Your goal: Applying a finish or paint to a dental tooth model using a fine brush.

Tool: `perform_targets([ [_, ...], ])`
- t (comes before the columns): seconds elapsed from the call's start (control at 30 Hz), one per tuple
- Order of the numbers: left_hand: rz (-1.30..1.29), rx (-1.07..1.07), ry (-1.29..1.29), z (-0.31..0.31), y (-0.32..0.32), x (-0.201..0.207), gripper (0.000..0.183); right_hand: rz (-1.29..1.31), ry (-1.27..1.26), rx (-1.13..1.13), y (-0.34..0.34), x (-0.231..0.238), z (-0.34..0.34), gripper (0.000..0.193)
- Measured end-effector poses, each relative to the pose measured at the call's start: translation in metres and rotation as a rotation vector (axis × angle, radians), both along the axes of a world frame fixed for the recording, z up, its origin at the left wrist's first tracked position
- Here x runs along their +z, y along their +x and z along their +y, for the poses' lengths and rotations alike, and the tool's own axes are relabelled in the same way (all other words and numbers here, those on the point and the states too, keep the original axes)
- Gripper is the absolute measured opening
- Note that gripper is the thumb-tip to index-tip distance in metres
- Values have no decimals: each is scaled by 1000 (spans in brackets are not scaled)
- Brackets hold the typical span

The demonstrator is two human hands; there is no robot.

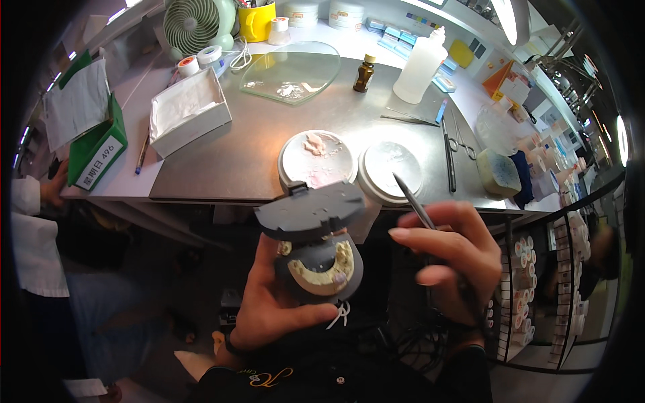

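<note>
Silver-metal-topped white counter (245,151) under bright elongated white lamp (506,21), black-framed upright shelf rack (506,289) with small white jars (521,306) lower right, dim dark grey floor (209,282) below.

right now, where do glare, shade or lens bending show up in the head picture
Head view: a bright sheen on the metal worktop; head view: the lamp at upper right burns out to white; head view: the area below is dim; head view: edges at far right bow, corners fall to black.
</note>
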State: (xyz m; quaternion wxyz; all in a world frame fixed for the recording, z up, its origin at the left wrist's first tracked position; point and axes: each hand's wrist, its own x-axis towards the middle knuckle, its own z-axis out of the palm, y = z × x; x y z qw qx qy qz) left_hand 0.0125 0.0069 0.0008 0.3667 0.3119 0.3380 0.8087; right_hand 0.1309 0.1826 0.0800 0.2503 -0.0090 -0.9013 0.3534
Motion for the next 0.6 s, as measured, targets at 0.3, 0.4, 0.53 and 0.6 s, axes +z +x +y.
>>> perform_targets([
  [0.3,-67,-363,-80,-4,5,9,100,343,34,-95,-42,-15,6,40],
  [0.4,-36,-417,-28,-5,3,9,106,288,-203,-93,-50,-20,17,38],
  [0.53,-90,-475,-13,-10,0,8,109,-128,-156,-168,-50,-18,24,34],
  [0.6,-110,-486,6,-12,1,9,111,170,280,-214,-52,-30,21,34],
])
